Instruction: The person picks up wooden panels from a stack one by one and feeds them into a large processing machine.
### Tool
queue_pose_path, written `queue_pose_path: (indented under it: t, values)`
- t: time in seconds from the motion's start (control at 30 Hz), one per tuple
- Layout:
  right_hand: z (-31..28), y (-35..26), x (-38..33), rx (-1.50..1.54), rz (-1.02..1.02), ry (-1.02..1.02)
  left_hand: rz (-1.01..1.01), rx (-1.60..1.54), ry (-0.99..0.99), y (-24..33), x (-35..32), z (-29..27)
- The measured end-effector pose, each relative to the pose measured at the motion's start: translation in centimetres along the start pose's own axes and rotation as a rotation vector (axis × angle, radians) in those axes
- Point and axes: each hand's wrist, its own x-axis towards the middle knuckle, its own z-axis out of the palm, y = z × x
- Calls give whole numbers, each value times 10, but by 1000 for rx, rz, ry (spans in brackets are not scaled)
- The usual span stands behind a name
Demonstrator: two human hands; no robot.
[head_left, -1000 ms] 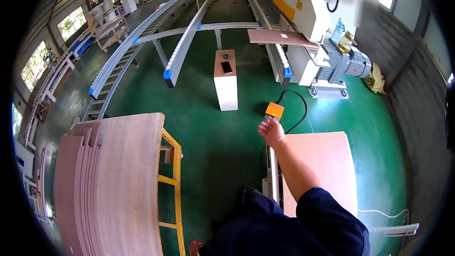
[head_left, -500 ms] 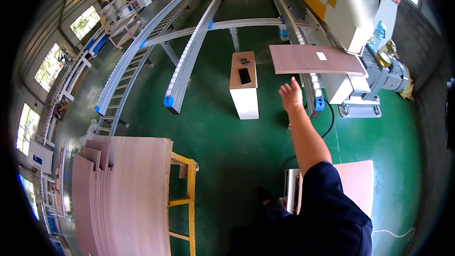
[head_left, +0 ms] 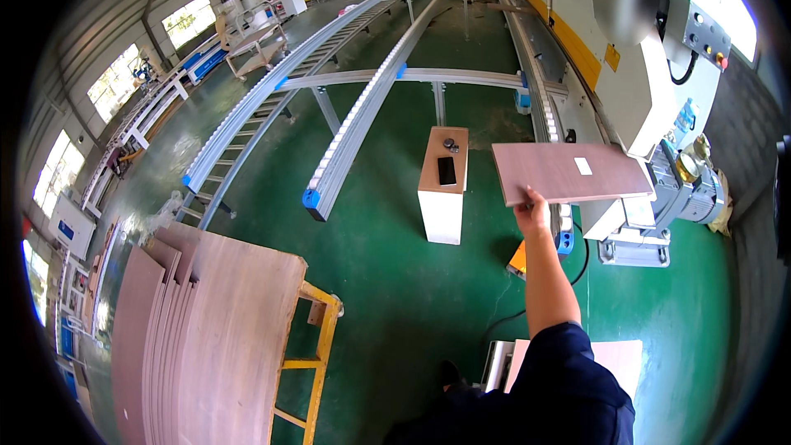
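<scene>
A reddish-brown wood-look panel with a small white label lies flat at the right, across the end of a roller rail and up against a large machine. My right hand grips its near edge close to the left corner. The thumb rests on the top face, while the fingers go under the edge and are partly hidden. My right arm, in a dark sleeve, reaches forward from the lower edge. My left hand is out of view.
A stack of similar panels sits by a yellow frame at lower left. Left of the held panel stands a small white cabinet bearing a phone. Roller rails run away ahead. A black cable crosses the floor.
My right hand was apart from the panel with its fingers spread; now it has closed on the panel's near edge. The view has shifted, so the surroundings sit lower in the picture.
</scene>
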Motion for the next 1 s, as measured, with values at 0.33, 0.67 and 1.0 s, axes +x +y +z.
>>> queue_pose_path:
  t: [0.33, 0.67, 1.0]
  values:
    - [-19, 24, -197, -12, -167, -327, 61, -4, -144, 11, 37, 10]
    - [-20, 123, -429, -294, 341, -544, 314, -218, -315, 42, -32, 14]
    - [6, 226, -561, -732, 790, -1000, 921, -642, -458, 115, -218, 20]
